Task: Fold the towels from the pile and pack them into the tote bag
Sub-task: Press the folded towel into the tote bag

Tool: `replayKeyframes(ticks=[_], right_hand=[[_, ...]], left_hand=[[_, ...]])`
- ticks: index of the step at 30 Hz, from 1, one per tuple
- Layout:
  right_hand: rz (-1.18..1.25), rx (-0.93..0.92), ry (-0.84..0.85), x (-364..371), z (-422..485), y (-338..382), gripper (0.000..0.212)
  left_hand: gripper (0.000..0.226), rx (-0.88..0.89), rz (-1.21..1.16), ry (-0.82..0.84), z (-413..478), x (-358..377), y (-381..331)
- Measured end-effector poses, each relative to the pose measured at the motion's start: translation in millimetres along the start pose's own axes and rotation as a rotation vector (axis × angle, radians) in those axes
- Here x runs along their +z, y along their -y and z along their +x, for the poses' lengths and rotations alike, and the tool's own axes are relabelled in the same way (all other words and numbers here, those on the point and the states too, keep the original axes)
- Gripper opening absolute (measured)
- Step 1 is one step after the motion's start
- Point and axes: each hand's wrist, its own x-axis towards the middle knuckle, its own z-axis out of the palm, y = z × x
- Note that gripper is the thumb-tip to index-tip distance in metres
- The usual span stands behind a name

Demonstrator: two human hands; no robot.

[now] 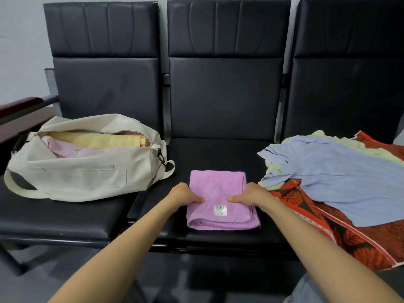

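Note:
A folded purple towel [218, 189] with a white barcode label lies on the middle seat. My left hand [185, 194] grips its left edge, thumb on top. My right hand [251, 194] grips its right edge the same way. On the left seat lies the cream tote bag [87, 178], its zip open, with a yellow towel [98, 138] and a pink towel [65, 147] inside. On the right seat is the pile: a light blue towel [338, 178] on top, a pale green one [371, 149] under it, and a red patterned towel [349, 235] at the bottom.
Three black padded seats in a row [225, 99] with high backs. A dark red armrest [19, 106] stands at the far left. The bag's strap and black clip [160, 157] lie near the gap between the left and middle seats. Grey floor below.

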Motion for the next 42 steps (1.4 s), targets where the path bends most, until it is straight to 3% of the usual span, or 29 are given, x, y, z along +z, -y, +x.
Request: replayKeyframes(ticks=[4,7,9,11,13,15,17,20,22,27,36,39,42], right_hand=[[0.188,-0.008,0.013,2.7,-3.3,8.0,0.048],[0.655,-0.038,0.051,-5.9,-3.6,10.5,0.036],[0.88,-0.105,0.028,-14.4,-3.6,9.7,0.048],[1.049,-0.188,-0.005,-22.0,-3.4,9.9,0.077],[1.111,-0.322,-0.004,-28.7,-7.4,11.6,0.079],[1.066,-0.444,0.022,-34.2,-14.9,13.7,0.05],[1.038,-0.489,0.018,-39.1,-23.9,16.7,0.036],[0.993,-0.517,-0.051,-42.3,-31.4,19.1,0.047],[0.806,-0.533,-0.158,-40.8,-33.1,20.1,0.057],[0.38,-0.497,-0.468,-30.7,-33.0,26.2,0.064],[0.062,-0.449,-0.72,-27.4,-34.1,26.7,0.053],[0.017,-0.417,-0.708,-32.1,-33.7,26.5,0.038],[0.076,-0.349,-0.576,-40.2,-28.8,21.3,0.034]], left_hand=[[0.034,0.006,-0.105,0.041,-1.4,-3.3,0.1],[0.019,0.037,-0.379,0.05,-3.7,-16.1,-8.3],[0.014,0.086,-0.61,0.051,-7.4,-31.5,-14.3],[0.034,0.198,-0.747,0.045,-8.5,-45.1,-14.0],[0.056,0.312,-0.801,0.076,-13.0,-51.8,-11.2],[0.054,0.423,-0.771,0.099,-17.0,-53.1,-11.2],[0.055,0.518,-0.658,0.066,-19.8,-54.6,-12.4],[0.071,0.593,-0.303,-0.077,-20.3,-57.2,-11.3],[0.076,0.642,-0.09,-0.229,-23.0,-51.8,-10.9],[0.064,0.741,0.107,-0.492,-30.7,-35.0,-15.9],[0.045,0.782,0.342,-0.565,-34.0,-33.0,-15.3],[0.043,0.782,0.377,-0.571,-32.8,-35.5,-15.0],[0.038,0.764,0.299,-0.528,-28.8,-40.3,-10.1]])
